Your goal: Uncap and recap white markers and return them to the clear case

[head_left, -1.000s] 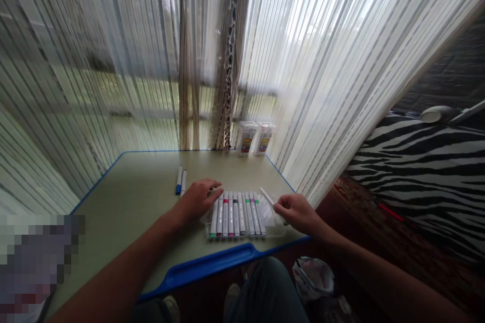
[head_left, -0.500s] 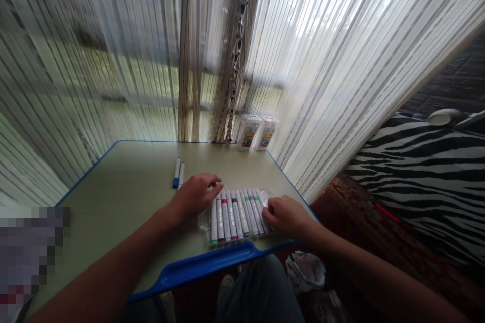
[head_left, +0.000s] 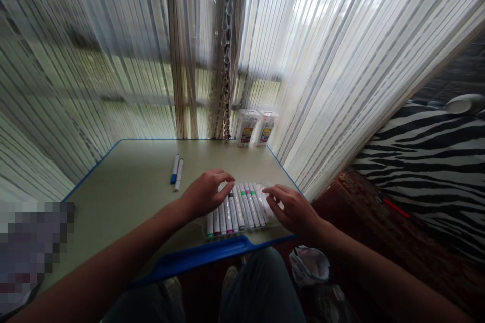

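A row of several grey markers with coloured caps lies in a clear plastic tray near the front edge of the green table. My left hand arches over the left end of the row, its fingertips resting on the marker tops without gripping one. My right hand lies at the right end of the row, fingers stretched out and touching the outermost markers and the tray. Neither hand holds anything.
Two loose pens, one blue-capped, lie side by side left of the hands. Two clear boxes stand at the table's back right corner against string curtains. The table has a blue rim. A zebra-patterned cover is to the right.
My right hand held a single marker a second ago, set it into the right end of the row, and now rests open there. My left hand slid further over the markers.
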Available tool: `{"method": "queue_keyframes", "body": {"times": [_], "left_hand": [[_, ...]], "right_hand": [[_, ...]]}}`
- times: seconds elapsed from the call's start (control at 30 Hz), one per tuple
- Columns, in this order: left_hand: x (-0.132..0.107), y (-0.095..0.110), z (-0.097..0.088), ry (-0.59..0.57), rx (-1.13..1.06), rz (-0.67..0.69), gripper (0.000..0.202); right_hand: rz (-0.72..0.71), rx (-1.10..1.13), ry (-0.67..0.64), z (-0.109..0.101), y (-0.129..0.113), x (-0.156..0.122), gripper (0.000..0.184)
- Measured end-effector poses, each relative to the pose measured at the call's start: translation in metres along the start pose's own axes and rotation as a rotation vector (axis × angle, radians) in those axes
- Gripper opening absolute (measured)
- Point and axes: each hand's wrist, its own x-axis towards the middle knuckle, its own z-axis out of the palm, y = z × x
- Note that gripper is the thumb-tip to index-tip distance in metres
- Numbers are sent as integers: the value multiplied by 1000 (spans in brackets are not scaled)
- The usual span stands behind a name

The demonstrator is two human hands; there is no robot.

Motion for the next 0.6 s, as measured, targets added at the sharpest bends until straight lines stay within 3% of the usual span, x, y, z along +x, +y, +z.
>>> {"method": "queue_keyframes", "body": {"times": [0.1, 0.23, 0.6], "left_hand": [[9, 6, 4, -80, 71, 15, 29], [13, 0, 3, -91, 104, -29, 30], [4, -27, -25, 0, 112, -130, 29]], "right_hand": [[-159, 109, 5, -1, 7, -5, 25], [-236, 146, -13, 0, 6, -10, 25], [-141, 282, 107, 7, 13, 23, 20]]}}
